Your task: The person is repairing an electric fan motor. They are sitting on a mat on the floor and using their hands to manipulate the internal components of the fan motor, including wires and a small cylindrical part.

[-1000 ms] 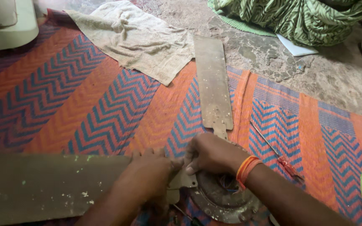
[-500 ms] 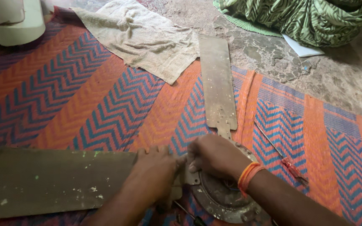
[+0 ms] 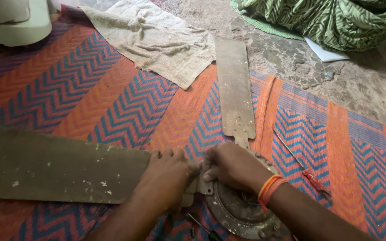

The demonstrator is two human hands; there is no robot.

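Head view: both hands sit at the hub of a dismantled ceiling fan on an orange-and-blue zigzag mat (image 3: 90, 102). Left hand (image 3: 166, 172) lies palm-down on the inner end of the near fan blade (image 3: 54, 167), fingers curled over the blade edge where it meets its metal bracket (image 3: 199, 185) — pressing on it, not clearly clamped around it. Right hand (image 3: 231, 165), orange band at the wrist, covers the top of the round motor housing (image 3: 240, 209); fingertips bent in toward the bracket, touching the left hand's fingertips — can't tell what it pinches, if anything. Near blade runs left from the hub, dusty, flecked with pale spots. Second blade (image 3: 235, 87) runs away from the hub, far end out on the stone floor (image 3: 291, 67). A red-handled screwdriver (image 3: 302, 167) lies on the mat just right of the housing. Beige towel (image 3: 155, 40) beyond, half on the mat. Green patterned cloth (image 3: 331, 20) at top right.
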